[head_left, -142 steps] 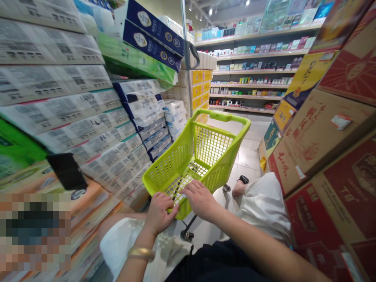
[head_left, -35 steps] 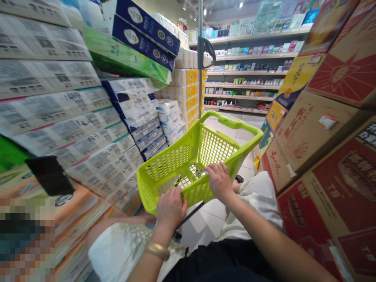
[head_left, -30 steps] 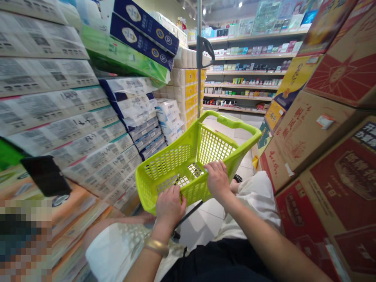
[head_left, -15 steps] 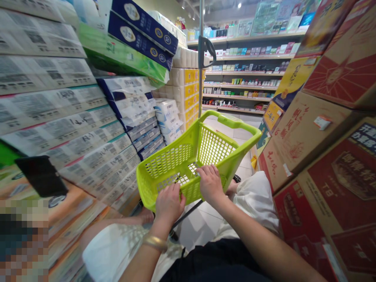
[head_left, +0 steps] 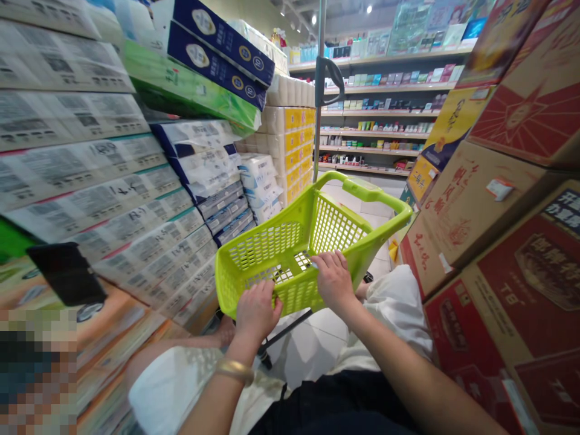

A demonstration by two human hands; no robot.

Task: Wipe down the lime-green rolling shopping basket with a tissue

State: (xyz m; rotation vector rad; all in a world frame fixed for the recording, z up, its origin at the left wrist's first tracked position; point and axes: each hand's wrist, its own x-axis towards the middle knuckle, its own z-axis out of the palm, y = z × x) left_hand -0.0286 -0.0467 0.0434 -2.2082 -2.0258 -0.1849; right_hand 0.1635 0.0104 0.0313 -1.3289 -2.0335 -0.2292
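Observation:
A lime green plastic shopping basket (head_left: 272,248) on wheels stands in front of me in a narrow aisle, and nothing lies in it. My left hand (head_left: 256,311) curls over its near rim at the left corner. My right hand (head_left: 334,281) grips the same near rim further right, fingers hooked over the edge. A gold bangle (head_left: 233,370) sits on my left wrist. The basket's metal pull handle (head_left: 327,75) rises upright behind it.
Stacked packs of tissue and toilet paper (head_left: 136,181) wall the left side. Brown and red cardboard cartons (head_left: 498,229) are stacked on the right. Shelves of small goods (head_left: 385,121) cross the far end. White tiled floor (head_left: 312,350) shows under the basket.
The basket has shifted a little to the right and away. My right hand slid slightly right along the near rim, while both hands kept their hold.

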